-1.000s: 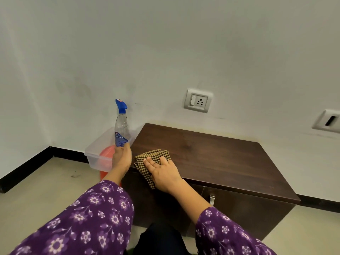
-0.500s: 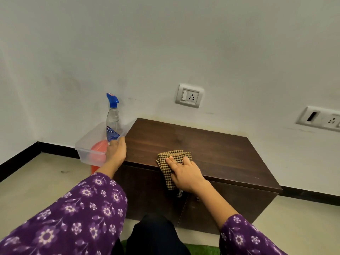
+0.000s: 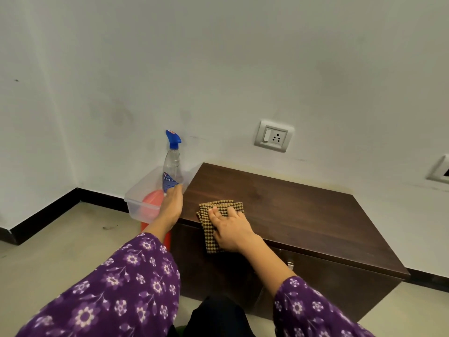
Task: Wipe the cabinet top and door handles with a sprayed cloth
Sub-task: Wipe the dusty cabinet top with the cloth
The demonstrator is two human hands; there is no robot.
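A dark brown wooden cabinet (image 3: 303, 210) stands low against the white wall. My right hand (image 3: 230, 229) presses flat on a folded brown checked cloth (image 3: 218, 206) near the front left of the cabinet top. Part of the cloth hangs over the front edge. My left hand (image 3: 171, 207) grips the base of a clear spray bottle (image 3: 172, 166) with a blue trigger head, held upright just beyond the cabinet's left edge. A small metal door handle (image 3: 290, 265) shows on the cabinet front, right of my right forearm.
A clear plastic tub (image 3: 132, 200) with a red object (image 3: 151, 203) inside stands on the floor left of the cabinet, against the wall. A wall socket (image 3: 273, 138) sits above the cabinet, and another plate (image 3: 441, 170) at the far right. A black skirting runs along the floor.
My right hand slid the cloth right along the front of the cabinet top, then back towards the left corner. The left hand kept the bottle in place.
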